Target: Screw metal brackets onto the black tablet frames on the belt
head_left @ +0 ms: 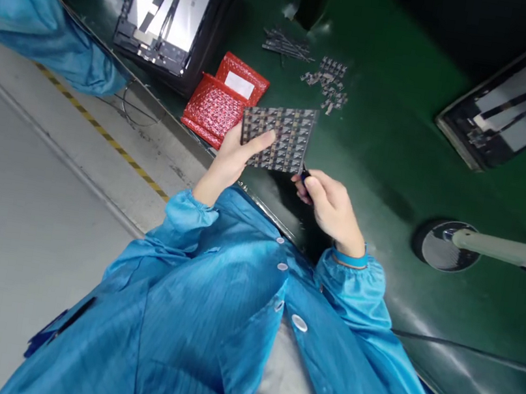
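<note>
Blue smock (204, 326) nearest; component panel (292, 135) extends rightward past left grip (235, 155).

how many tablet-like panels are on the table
2 visible: the left panel at top left and the right panel at upper right; more may be hidden beneath the left.

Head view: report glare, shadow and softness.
In the head view, a white panel at upper left glares and the red pouch glints; in the head view, shadow darkens the green table toward upper right; in the head view, fine detail on the board in the left hand looks soft.
</note>
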Available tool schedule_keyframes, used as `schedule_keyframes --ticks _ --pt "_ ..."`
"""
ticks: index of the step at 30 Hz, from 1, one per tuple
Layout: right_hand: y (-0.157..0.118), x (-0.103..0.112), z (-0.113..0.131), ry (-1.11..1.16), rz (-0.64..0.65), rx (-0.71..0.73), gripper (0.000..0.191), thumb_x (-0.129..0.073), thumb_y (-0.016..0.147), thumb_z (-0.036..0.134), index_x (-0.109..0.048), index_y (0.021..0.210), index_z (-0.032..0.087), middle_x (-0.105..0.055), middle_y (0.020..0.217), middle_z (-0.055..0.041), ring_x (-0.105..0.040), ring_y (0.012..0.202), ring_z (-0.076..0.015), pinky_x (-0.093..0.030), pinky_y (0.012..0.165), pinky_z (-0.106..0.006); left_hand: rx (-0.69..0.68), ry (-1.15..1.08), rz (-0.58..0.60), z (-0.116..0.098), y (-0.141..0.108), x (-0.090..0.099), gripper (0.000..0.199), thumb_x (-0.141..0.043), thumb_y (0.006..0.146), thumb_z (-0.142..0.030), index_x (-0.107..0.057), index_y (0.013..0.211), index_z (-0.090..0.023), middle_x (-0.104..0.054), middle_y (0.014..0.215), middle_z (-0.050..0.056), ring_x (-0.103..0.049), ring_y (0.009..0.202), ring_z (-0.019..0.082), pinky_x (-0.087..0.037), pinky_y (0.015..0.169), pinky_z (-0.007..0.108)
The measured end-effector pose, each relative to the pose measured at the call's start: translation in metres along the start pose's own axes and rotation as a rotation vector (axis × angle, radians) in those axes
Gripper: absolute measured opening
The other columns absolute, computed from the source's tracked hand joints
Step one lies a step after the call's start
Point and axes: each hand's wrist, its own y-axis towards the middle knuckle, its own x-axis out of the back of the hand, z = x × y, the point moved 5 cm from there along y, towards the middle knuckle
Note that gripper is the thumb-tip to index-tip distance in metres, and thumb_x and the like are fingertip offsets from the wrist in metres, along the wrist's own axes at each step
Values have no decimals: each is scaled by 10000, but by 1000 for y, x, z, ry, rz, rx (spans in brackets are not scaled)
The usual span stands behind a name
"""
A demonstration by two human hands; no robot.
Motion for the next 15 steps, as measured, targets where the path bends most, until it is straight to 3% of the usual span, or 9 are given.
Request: schedule_keyframes --ticks 3,9,15 --pt "1 0 10 -85 -55 26 709 -499 1041 649 -601 1356 22 -597 1231 -120 -549 1298 -7 -575 1259 -205 -56 85 -58 -1 -4 -6 469 -986 890 -566 -833 1166 -219 -826 1252 59 -774 1297 358 -584 1254 583" --pt "-1 1 22 -125 -152 66 713 -503 1040 644 -588 1401 34 -581 1304 -130 -528 1367 -25 -553 1318 -240 -107 215 -105 -9 -20 -15 407 -952 946 -511 -844 1201 -212 -830 1260 56 -790 1269 350 -624 1220 565" --pt "0 -7 4 56 -23 11 723 -496 1040 660 -594 1360 19 -596 1226 -120 -549 1298 -11 -577 1252 -208 68 -31 10 3 -13 -22 373 -976 907 -429 -815 1144 -191 -830 1271 58 -764 1326 366 -607 1237 577"
